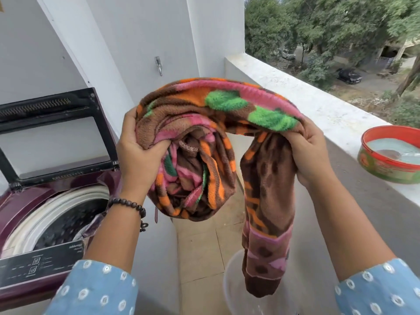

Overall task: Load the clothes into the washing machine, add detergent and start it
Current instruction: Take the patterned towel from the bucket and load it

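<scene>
Both hands clamped on the fleece blanket: left hand bunching the bulky roll, right hand gripping the tail hanging toward 6 o'clock. Washing machine drum is open at 8 o'clock, so left hand is nearer. Judgement: swing left, bulk first; detergent tub waits at 3 o'clock.

A fuzzy brown blanket with pink, orange and green patches hangs bunched up in the middle of the frame. At the lower left, the dark red top-loading washing machine stands with its black lid up. At the right edge sits a round red-rimmed tub of pale blue detergent powder.
</scene>
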